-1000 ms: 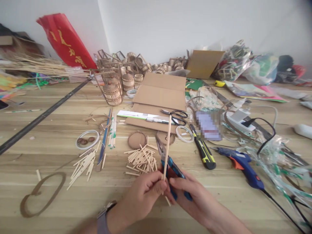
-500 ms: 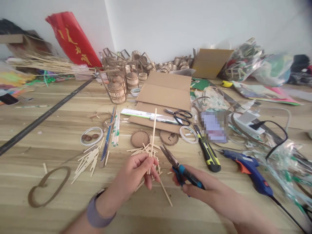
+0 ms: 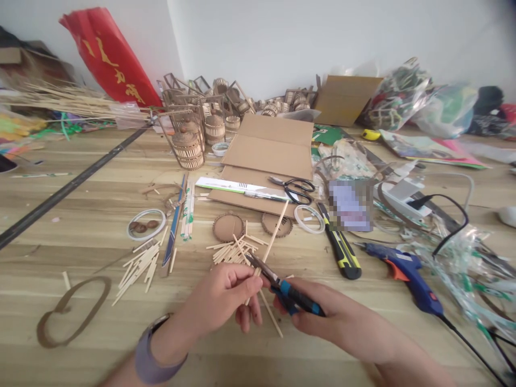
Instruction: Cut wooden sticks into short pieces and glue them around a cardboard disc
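Observation:
My left hand (image 3: 226,295) pinches a thin wooden stick (image 3: 277,228) between thumb and fingers; the stick slants up to the right. My right hand (image 3: 330,312) is closed round the black-and-blue handles of a pair of pliers (image 3: 300,298). Their metal jaws lie across the stick just above my left fingertips; whether they bite on it I cannot tell. Beyond my left hand is a pile of short sticks (image 3: 229,252), partly hidden by that hand. Two round cardboard discs with ridged rims, a left one (image 3: 228,228) and a right one (image 3: 271,223), lie behind the pile.
On the right are a utility knife (image 3: 342,247), a blue glue gun (image 3: 415,274) and a power strip (image 3: 407,199). Black-handled scissors (image 3: 298,188) rest on cardboard sheets (image 3: 270,142). More cut sticks (image 3: 139,269) and a curled brown strip (image 3: 72,312) lie left. Small stick-sided baskets (image 3: 187,150) stand behind.
The pliers have moved left, their jaws now across the stick. The stick has tipped from nearly upright to leaning right. The whole view has shifted slightly.

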Tool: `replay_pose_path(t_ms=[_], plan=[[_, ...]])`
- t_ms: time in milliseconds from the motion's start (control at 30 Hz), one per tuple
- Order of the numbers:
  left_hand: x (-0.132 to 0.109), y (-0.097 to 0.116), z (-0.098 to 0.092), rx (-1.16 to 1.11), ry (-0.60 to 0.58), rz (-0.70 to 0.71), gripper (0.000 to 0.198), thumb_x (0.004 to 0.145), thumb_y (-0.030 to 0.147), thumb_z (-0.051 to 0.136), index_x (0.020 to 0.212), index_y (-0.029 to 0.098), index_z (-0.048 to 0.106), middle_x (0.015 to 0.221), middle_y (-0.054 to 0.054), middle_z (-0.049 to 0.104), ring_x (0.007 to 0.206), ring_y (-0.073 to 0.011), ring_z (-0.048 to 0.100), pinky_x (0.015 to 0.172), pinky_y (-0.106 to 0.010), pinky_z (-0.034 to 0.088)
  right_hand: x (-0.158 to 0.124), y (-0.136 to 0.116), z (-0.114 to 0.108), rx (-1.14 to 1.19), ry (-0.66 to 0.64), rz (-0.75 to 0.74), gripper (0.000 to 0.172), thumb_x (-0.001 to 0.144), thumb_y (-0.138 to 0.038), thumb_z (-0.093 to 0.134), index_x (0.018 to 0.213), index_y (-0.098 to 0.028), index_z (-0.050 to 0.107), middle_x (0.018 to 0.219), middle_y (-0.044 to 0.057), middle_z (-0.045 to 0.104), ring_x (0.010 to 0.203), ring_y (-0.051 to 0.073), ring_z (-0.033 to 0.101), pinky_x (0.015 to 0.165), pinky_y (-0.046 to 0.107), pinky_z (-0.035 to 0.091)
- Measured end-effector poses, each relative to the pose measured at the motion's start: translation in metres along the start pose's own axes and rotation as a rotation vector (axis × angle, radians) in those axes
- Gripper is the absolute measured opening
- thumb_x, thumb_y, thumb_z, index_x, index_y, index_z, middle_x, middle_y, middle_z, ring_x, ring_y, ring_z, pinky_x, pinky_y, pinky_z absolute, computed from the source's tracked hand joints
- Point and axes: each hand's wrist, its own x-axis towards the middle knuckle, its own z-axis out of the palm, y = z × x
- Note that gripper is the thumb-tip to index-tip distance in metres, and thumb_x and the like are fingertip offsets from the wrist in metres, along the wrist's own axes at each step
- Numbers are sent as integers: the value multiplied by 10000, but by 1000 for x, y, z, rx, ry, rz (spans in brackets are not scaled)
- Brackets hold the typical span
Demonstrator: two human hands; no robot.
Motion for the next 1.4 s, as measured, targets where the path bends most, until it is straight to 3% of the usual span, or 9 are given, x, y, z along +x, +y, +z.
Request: replay_pose_path(t_ms=[467, 800, 1167, 1400], plan=[[-1, 3, 0, -41, -66, -54, 488, 789, 605, 591, 805, 123, 664, 524, -6, 630, 358, -60, 504, 377, -140, 385, 3, -11, -3, 31, -50, 2, 271, 744, -243, 513, 992, -180, 604, 960, 32, 636, 877, 206, 561, 741, 278, 438], [0, -2, 0, -77, -68, -68, 506, 751, 618, 616, 803, 117, 668, 483, -1, 601, 354, -73, 507, 361, -144, 396, 4, -10, -1, -68, -46, 11, 354, 690, -197, 515, 1038, -180, 578, 982, 42, 644, 880, 212, 571, 764, 307, 453], [2, 1, 0, -102, -61, -95, 501, 740, 612, 632, 795, 116, 673, 504, -5, 626, 342, -73, 509, 367, -161, 395, 5, -10, 3, -65, 2, -35, 284, 719, -175, 527, 987, -193, 619, 925, 15, 656, 816, 178, 561, 717, 263, 455], [2, 0, -5, -95, -106, -159, 483, 751, 587, 646, 892, 126, 675, 624, -24, 691, 389, -83, 579, 324, -152, 274, 5, -11, 6, -92, 20, -65, 377, 730, -125, 523, 1081, -199, 642, 896, 10, 672, 847, 192, 574, 752, 269, 455]])
